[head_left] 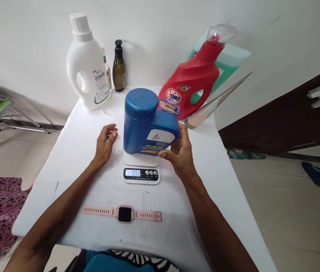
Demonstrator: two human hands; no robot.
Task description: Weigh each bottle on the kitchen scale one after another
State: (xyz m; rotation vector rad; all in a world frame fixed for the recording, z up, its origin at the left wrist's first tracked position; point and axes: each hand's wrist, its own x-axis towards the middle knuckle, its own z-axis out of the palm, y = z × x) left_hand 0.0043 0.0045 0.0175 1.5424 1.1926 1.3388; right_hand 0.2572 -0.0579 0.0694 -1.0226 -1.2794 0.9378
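Observation:
A blue plastic jug (137,128) with a wide screw lid stands upright on a white digital kitchen scale (142,184), whose lit display appears to read 971. My right hand (181,153) grips the jug at its handle side, thumb across the front lower corner and fingers behind, partly hidden. To the left of the jug, my left hand (105,145) rests by the tabletop with loosely curled fingers apart, holding nothing and not touching the jug. Nearer to me a pink-strapped smartwatch (125,214) lies stretched out flat.
Along the wall stand a white detergent bottle (87,71), a dark pump bottle (119,70), a leaning red OMO detergent bottle (188,85) and a green container (230,64). A flat, pointed object (219,100) juts out at the right. White cloth (205,211) covers the table.

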